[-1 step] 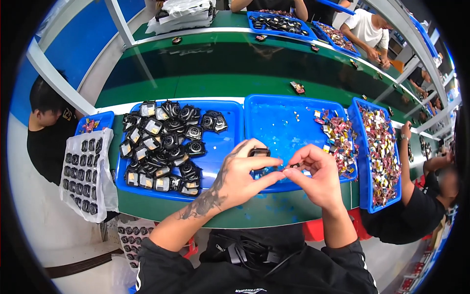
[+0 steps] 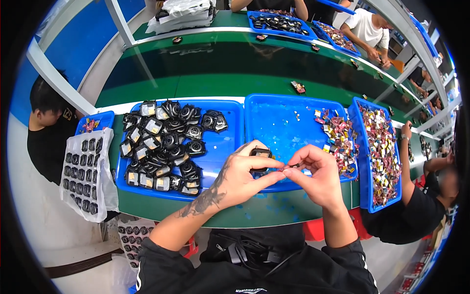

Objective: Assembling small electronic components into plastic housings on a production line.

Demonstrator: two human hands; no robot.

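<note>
Head view shows the left hand (image 2: 240,179) curled around a small black module (image 2: 260,153), its grip clamped on it, thumb and forefinger stretched toward the right hand (image 2: 318,179). That hand's fingertips are pinched together on a tiny part (image 2: 292,166) (too small to identify), held just above the front rim of the middle blue tray (image 2: 274,122) on the green worktop (image 2: 220,83). Colourful small wrapped pieces (image 2: 338,137) lie heaped at that tray's right end and fill the narrow blue tray (image 2: 364,161) beside it. The left blue tray (image 2: 223,147) holds a pile of black modules (image 2: 161,144), some with pale square labels. A clear plastic blister sheet (image 2: 88,171) of dark parts lies far left.
</note>
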